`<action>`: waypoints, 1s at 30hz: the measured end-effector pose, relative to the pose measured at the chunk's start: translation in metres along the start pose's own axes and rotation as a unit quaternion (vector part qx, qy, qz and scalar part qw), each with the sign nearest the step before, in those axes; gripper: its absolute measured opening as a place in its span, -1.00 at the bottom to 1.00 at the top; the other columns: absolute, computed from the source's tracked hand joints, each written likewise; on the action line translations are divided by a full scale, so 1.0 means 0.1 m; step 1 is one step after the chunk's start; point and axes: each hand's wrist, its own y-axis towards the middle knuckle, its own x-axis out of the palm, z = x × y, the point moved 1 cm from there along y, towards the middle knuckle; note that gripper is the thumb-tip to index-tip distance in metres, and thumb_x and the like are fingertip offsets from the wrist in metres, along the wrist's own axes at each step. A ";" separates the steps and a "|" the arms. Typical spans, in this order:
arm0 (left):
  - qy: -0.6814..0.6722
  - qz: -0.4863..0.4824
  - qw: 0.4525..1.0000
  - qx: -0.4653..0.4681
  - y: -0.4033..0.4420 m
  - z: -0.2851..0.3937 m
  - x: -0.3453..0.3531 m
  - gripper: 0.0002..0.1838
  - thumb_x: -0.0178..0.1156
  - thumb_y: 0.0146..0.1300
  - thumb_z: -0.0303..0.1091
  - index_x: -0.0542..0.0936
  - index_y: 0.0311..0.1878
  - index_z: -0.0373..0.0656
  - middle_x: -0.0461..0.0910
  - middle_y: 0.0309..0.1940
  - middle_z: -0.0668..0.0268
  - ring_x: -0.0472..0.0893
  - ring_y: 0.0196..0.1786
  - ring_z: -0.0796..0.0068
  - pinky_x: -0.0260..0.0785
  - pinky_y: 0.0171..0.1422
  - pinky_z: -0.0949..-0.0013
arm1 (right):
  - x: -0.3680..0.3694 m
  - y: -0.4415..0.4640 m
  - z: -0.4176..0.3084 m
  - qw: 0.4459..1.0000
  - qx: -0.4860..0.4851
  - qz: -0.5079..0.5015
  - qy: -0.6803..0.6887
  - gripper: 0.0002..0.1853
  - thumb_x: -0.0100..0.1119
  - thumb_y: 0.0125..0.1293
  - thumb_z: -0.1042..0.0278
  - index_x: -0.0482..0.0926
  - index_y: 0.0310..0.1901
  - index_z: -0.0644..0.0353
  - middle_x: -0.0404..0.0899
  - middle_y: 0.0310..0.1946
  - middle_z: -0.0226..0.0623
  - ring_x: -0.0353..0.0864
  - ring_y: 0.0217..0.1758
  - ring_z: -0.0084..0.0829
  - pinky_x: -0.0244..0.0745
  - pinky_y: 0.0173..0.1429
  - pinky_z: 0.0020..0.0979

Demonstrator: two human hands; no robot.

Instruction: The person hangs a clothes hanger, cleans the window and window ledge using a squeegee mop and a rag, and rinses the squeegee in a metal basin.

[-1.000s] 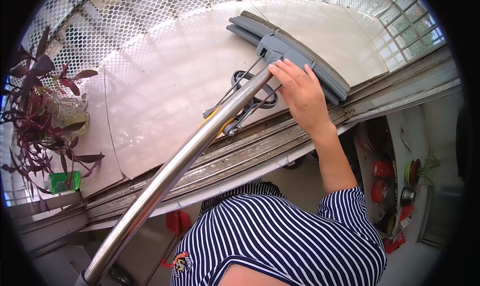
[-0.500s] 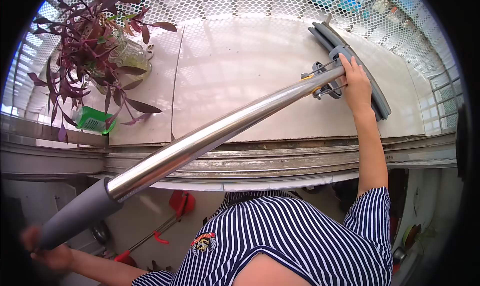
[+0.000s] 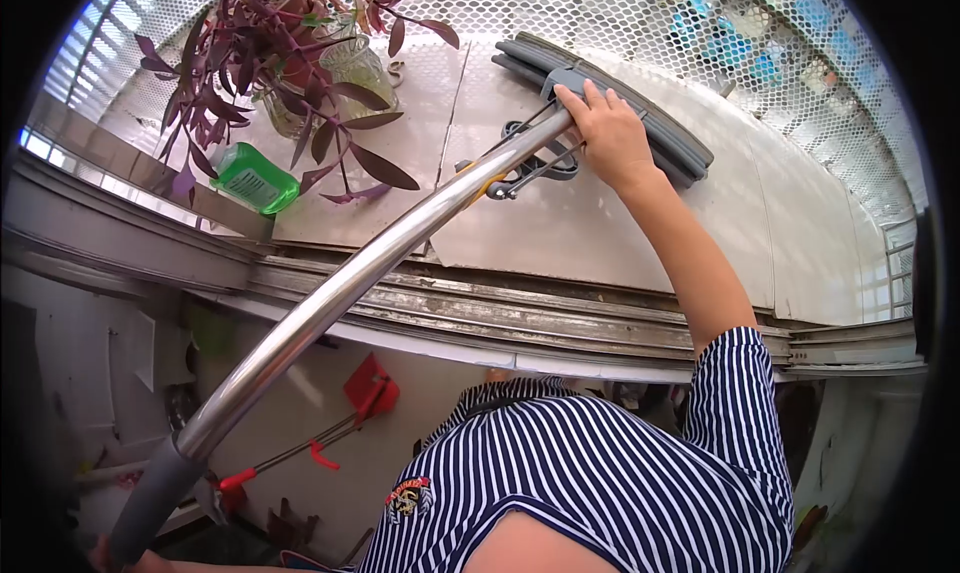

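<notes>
A sponge mop (image 3: 330, 298) with a shiny metal pole lies slantwise across the window sill. Its grey head (image 3: 660, 138) is on the pale tiled ledge beyond the window track. My right hand (image 3: 612, 138) is closed around the pole's upper end, just by the head, fingers over the grey joint. Down at the lower left, my left hand (image 3: 148, 561) is wrapped about the end of the grey handle grip (image 3: 160, 495), mostly cut off by the dark image edge. A lever and rods sit on the pole below my right hand.
A purple-leaved plant (image 3: 290, 83) in a glass jar stands at the ledge's left, beside a green liquid bottle (image 3: 254, 180). White metal mesh (image 3: 560, 13) bounds the far side. Metal window tracks (image 3: 520, 308) cross in front of me. A red dustpan (image 3: 372, 385) lies below.
The mop head and my right hand have moved left along the ledge. The pole now slopes more steeply, and my left hand is lower. The view has shifted, with the plant farther right.
</notes>
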 end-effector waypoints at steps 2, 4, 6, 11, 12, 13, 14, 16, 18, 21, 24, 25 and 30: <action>0.072 0.015 0.996 -0.051 -0.14 0.27 -0.04 -0.71 0.15 0.42 -0.23 0.68 0.06 -0.14 0.70 0.05 0.21 0.64 0.13 0.17 0.43 0.26 -0.07 | 0.13 0.24 -0.26 1.000 -0.030 0.006 0.007 -0.43 0.09 0.34 0.43 0.38 0.39 -0.15 0.42 0.32 0.09 0.48 0.28 0.22 0.38 0.33 0.01; 0.124 0.007 0.992 -0.021 -0.25 0.42 0.02 -0.71 0.14 0.43 -0.22 0.67 0.04 -0.19 0.71 0.03 0.21 0.66 0.11 0.16 0.46 0.22 -0.05 | 0.18 0.47 -0.54 0.998 -0.051 -0.007 0.030 -0.42 0.11 0.33 0.42 0.37 0.39 -0.15 0.41 0.32 0.09 0.48 0.28 0.22 0.36 0.34 0.00; 0.159 0.064 0.985 -0.016 -0.40 0.51 0.14 -0.73 0.17 0.40 -0.21 0.68 -0.02 -0.17 0.73 -0.08 0.25 0.68 0.01 0.23 0.52 0.14 0.04 | 0.25 0.64 -0.74 0.997 -0.066 -0.010 0.046 -0.41 0.11 0.34 0.42 0.35 0.40 -0.19 0.37 0.36 0.07 0.46 0.30 0.21 0.35 0.36 -0.01; 0.242 0.138 0.959 -0.058 -0.86 1.56 -0.62 -0.56 -0.10 0.56 -0.23 0.39 0.27 -0.43 0.41 0.33 -0.02 0.36 0.41 0.12 0.10 0.55 0.07 | 0.27 0.68 -0.85 0.993 -0.096 -0.037 0.050 -0.41 0.11 0.33 0.39 0.36 0.40 -0.24 0.37 0.35 0.03 0.46 0.27 0.13 0.36 0.35 -0.07; 0.113 0.086 0.979 -0.143 -0.94 1.58 -0.58 -0.59 -0.09 0.56 -0.27 0.37 0.27 -0.42 0.42 0.32 0.00 0.37 0.40 0.14 0.12 0.54 0.08 | 0.25 0.63 -0.82 0.993 -0.105 -0.019 0.042 -0.40 0.14 0.30 0.40 0.38 0.39 -0.22 0.41 0.31 0.03 0.50 0.21 0.06 0.40 0.34 -0.12; 0.186 0.098 0.973 -0.099 -1.04 1.60 -0.52 -0.58 -0.05 0.54 -0.29 0.36 0.29 -0.40 0.43 0.32 0.05 0.40 0.39 0.16 0.12 0.54 0.08 | 0.18 0.58 -0.83 0.992 -0.110 -0.034 0.045 -0.39 0.16 0.28 0.42 0.40 0.38 -0.20 0.42 0.30 0.03 0.52 0.19 0.04 0.41 0.32 -0.14; 0.190 0.099 0.972 -0.093 -1.11 1.65 -0.43 -0.58 -0.05 0.54 -0.29 0.36 0.29 -0.40 0.43 0.32 0.05 0.40 0.39 0.16 0.12 0.54 0.08 | 0.13 0.52 -0.83 0.991 -0.123 -0.037 0.044 -0.39 0.17 0.26 0.44 0.41 0.37 -0.17 0.43 0.30 0.04 0.53 0.18 0.05 0.42 0.30 -0.13; 0.147 0.043 0.983 -0.097 -1.22 1.79 -0.20 -0.60 -0.01 0.53 -0.28 0.41 0.25 -0.39 0.47 0.30 0.07 0.41 0.38 0.16 0.12 0.54 0.07 | 0.05 0.34 -0.81 0.988 -0.146 0.005 0.043 -0.37 0.19 0.23 0.45 0.41 0.37 -0.16 0.44 0.29 0.06 0.53 0.17 0.10 0.42 0.29 -0.10; 0.168 0.020 0.982 -0.080 -1.36 2.00 0.00 -0.62 -0.01 0.53 -0.28 0.44 0.23 -0.38 0.50 0.27 0.08 0.42 0.37 0.16 0.10 0.56 0.06 | -0.11 0.17 -0.79 0.986 -0.154 -0.019 0.066 -0.37 0.19 0.22 0.46 0.41 0.36 -0.16 0.43 0.30 0.07 0.53 0.19 0.12 0.43 0.28 -0.09; 0.272 0.052 0.960 0.040 -1.48 1.77 0.74 -0.72 0.09 0.43 -0.26 0.57 0.03 -0.25 0.63 0.00 0.20 0.55 0.12 0.23 0.31 0.31 0.10 | -0.28 -0.10 -0.77 0.979 -0.180 -0.034 0.085 -0.36 0.18 0.21 0.48 0.41 0.36 -0.14 0.41 0.31 0.09 0.51 0.22 0.16 0.44 0.28 -0.07; 0.356 0.132 0.908 0.179 -1.66 1.85 1.24 -0.87 0.22 0.24 -0.28 0.64 -0.24 -0.09 0.68 -0.34 0.36 0.66 -0.24 0.40 0.53 -0.01 0.23 | -0.45 -0.37 -0.79 0.970 -0.226 -0.023 0.085 -0.34 0.17 0.16 0.51 0.42 0.35 -0.09 0.41 0.30 0.10 0.51 0.22 0.23 0.45 0.28 -0.06; 0.325 0.182 0.906 0.203 -1.76 1.95 1.38 -0.90 0.23 0.21 -0.30 0.62 -0.29 -0.09 0.68 -0.36 0.37 0.65 -0.26 0.43 0.53 -0.05 0.25 | -0.51 -0.47 -0.81 0.967 -0.237 -0.018 0.090 -0.35 0.18 0.15 0.51 0.42 0.34 -0.07 0.41 0.29 0.11 0.52 0.21 0.23 0.45 0.28 -0.06; 0.300 0.333 0.819 0.359 -2.10 2.32 1.93 -0.85 0.21 0.20 -0.33 0.50 -0.48 0.02 0.54 -0.59 0.48 0.56 -0.46 0.56 0.51 -0.29 0.35 | -0.74 -0.88 -0.95 0.945 -0.301 0.049 0.117 -0.45 0.18 0.16 0.46 0.49 0.25 0.00 0.46 0.22 0.16 0.56 0.14 0.25 0.49 0.22 -0.04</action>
